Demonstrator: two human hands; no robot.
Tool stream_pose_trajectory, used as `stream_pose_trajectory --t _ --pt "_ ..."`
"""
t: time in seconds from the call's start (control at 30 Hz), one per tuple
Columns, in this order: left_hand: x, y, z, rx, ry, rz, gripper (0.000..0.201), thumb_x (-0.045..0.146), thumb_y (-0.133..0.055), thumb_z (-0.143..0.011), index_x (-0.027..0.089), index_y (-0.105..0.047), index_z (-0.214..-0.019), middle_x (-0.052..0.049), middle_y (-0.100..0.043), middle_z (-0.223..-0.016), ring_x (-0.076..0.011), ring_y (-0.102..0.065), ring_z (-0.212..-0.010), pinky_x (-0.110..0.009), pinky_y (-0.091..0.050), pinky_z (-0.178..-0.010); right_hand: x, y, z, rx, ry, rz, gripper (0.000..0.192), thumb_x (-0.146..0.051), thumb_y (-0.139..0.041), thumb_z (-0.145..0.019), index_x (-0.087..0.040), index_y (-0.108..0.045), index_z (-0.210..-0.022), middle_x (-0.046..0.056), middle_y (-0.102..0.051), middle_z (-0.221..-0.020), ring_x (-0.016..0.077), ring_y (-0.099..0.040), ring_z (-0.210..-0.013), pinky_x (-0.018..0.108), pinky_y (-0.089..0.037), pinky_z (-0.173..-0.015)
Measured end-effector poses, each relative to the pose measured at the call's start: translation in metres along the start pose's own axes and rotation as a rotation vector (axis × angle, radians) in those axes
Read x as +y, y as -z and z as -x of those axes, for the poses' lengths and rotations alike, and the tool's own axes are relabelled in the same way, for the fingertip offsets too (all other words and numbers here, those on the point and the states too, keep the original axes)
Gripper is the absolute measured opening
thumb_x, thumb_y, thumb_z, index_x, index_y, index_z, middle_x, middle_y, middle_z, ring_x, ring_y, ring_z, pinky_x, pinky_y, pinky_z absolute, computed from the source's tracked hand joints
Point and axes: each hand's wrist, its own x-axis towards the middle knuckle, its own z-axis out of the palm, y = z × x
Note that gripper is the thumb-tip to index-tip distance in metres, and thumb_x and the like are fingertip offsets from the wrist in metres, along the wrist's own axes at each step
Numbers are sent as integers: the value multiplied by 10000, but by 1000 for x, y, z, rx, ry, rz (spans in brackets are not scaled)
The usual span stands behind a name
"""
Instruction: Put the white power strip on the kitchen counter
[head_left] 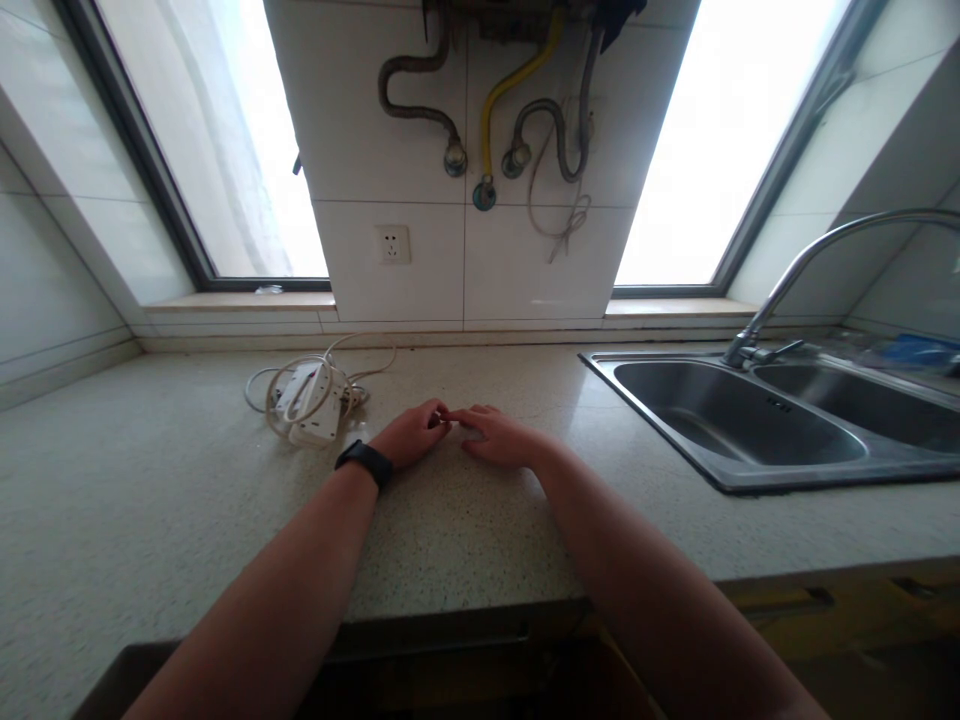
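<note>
A pale speckled stone surface (150, 480) runs out in front of me to a wall of white tiles, with a bright window on each side of a tiled pillar. On that pillar a white wall socket (392, 244) sits low down, and above it grey corrugated hoses and a yellow hose (517, 80) loop from a heater. To my right a double stainless steel sink (675, 440) is set into the surface, and a curved tap (825, 245) arches over it.

My left hand (409, 435) and my right hand (499, 437) both lie low on the surface, near the middle, and their fingertips meet between them. Each grip is narrow, the fingers curled loosely inward. Something small may be pinched where the fingertips touch, but it is too tiny for me to tell what it is, or whether either grip really holds anything. A black wristband (364, 462) wraps my left wrist.

Just beside my left hand, towards the wall, lies a white power strip (313, 405). Its white cable (262, 385) is coiled in loose loops around and over it, and one loop trails off towards the wall. The strip lies flat, slightly askew, apart from my fingers and well apart from the sink.
</note>
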Motion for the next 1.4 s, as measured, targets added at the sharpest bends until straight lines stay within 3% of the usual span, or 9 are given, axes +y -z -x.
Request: stream_pose_trajectory --t 0.4,1.4 --pt "1 0 1 -1 16 5 248 370 -504 -880 192 -489 -1053 3 -631 -710 -168 -565 -667 -281 -377 -640 1 0 0 1 0 -24 650 -186 -602 -834 -266 -392 -1444 99 -577 -1198 228 -502 -1121 406 -337 -1011" --pt "1 0 0 -7 -7 -17 213 376 -501 -887 195 -562 -982 -40 -668 -809 -175 -600 -729 -283 -403 -668 1 0 0 -4 -3 -17 646 -190 -609 -826 -250 -401 -1435 102 -588 -1184 233 -509 -1117 401 -347 -1003"
